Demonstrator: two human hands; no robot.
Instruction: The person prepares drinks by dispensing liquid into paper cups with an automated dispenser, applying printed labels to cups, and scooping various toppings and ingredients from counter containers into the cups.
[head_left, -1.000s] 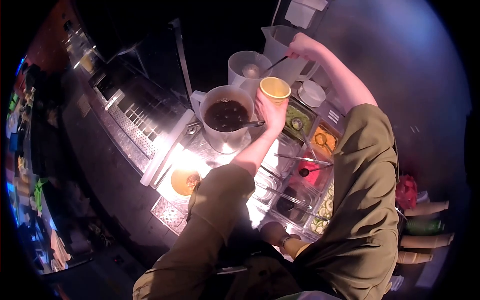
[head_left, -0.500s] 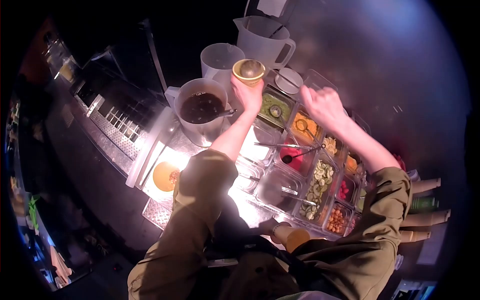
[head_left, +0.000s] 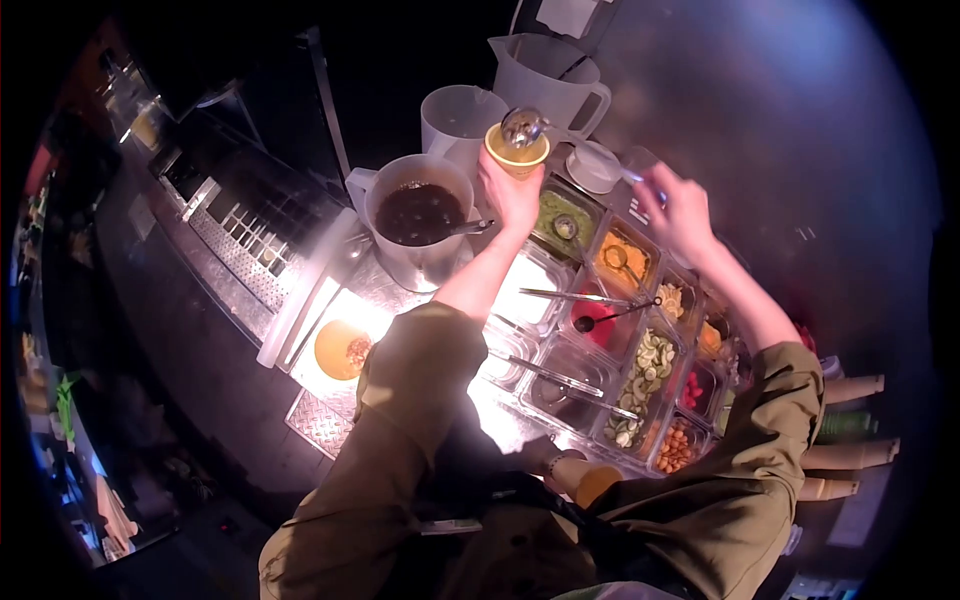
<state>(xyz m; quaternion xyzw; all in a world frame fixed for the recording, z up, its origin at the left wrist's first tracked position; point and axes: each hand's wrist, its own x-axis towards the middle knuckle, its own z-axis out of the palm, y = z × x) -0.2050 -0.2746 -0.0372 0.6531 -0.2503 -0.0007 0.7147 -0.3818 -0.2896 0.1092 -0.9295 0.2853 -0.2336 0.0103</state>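
A yellow cup (head_left: 519,163) is held upright in my left hand (head_left: 512,197), its fingers wrapped round it. Over the cup's mouth sits the bowl of a metal ladle (head_left: 523,127). The ladle's handle runs right to my right hand (head_left: 680,208), which is closed on it and slightly blurred. Just behind the cup stands a translucent pitcher (head_left: 462,115), with a taller one (head_left: 548,85) to its right. A third pitcher (head_left: 420,215), of dark liquid with a utensil in it, is left of my left hand. What lies inside the cup is hard to make out.
Topping containers, with green (head_left: 563,222), orange (head_left: 626,256), red (head_left: 597,325) and sliced green (head_left: 648,372) contents, fill the counter. Tongs (head_left: 575,380) lie across some. A white lid (head_left: 593,167) is behind them. A filled cup (head_left: 342,350) stands at left, stacked cups (head_left: 850,455) at right.
The ladle has gone from the rear pitcher to the yellow cup, and its bowl now sits higher over the rim. My right hand has come down and right; the cup has shifted slightly left.
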